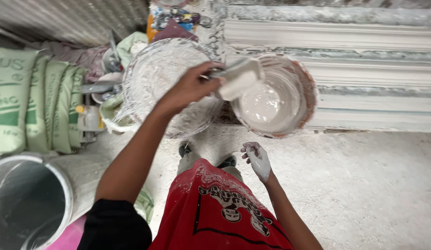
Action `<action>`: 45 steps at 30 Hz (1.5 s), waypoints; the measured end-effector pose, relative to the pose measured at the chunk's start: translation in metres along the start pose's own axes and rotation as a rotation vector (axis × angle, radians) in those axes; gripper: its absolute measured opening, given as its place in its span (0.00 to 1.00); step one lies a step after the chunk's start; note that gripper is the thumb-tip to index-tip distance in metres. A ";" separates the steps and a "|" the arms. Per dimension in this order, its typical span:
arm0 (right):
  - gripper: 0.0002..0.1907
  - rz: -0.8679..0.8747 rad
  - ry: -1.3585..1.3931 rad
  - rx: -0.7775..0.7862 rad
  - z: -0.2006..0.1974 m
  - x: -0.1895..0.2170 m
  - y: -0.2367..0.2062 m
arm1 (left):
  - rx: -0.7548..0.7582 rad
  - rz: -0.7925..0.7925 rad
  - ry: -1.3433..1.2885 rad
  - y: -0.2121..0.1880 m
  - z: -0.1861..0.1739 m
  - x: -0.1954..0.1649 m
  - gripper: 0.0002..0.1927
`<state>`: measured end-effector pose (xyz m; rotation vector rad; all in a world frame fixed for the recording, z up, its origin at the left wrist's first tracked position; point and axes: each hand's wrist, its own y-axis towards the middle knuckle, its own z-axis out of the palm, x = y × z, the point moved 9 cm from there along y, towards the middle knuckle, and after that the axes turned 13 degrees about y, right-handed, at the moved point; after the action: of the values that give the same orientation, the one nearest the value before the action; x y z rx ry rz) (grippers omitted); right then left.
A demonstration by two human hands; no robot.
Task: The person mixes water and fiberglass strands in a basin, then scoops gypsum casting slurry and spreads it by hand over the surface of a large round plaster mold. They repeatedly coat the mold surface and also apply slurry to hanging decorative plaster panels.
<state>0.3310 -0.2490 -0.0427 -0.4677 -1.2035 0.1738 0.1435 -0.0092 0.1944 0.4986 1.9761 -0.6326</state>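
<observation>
Left hand (190, 88): fingers closed around the handle of a plaster-caked flat scraper (238, 78), its pale blade jutting past the fingertips over a round bucket (275, 97) of smooth, wet white plaster. Right hand (257, 159): plaster-coated, fingers loosely curled, empty, low above the dusty floor (364, 185). Adjacent: crusted white basin (155, 74); green woven sacks (34, 102).
</observation>
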 end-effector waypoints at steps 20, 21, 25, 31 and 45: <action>0.11 0.049 -0.123 0.070 0.163 -0.013 0.076 | -0.564 0.166 1.125 0.001 -0.163 0.136 0.27; 0.11 0.058 -0.132 0.037 0.168 -0.012 0.079 | -0.490 0.161 1.007 0.008 -0.161 0.140 0.26; 0.11 0.039 -0.101 -0.066 0.187 -0.007 0.087 | -0.371 0.168 1.002 0.028 -0.160 0.144 0.24; 0.13 -0.081 -0.036 -0.164 0.211 0.001 0.092 | -0.354 0.219 0.914 0.040 -0.187 0.145 0.26; 0.14 -0.104 -0.291 -0.276 0.245 0.008 0.101 | -0.393 0.159 0.704 0.016 -0.259 0.175 0.25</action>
<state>0.1189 -0.0936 -0.0121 -0.6335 -1.5436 -0.0161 -0.1019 0.1778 0.1383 0.6811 2.6008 0.0670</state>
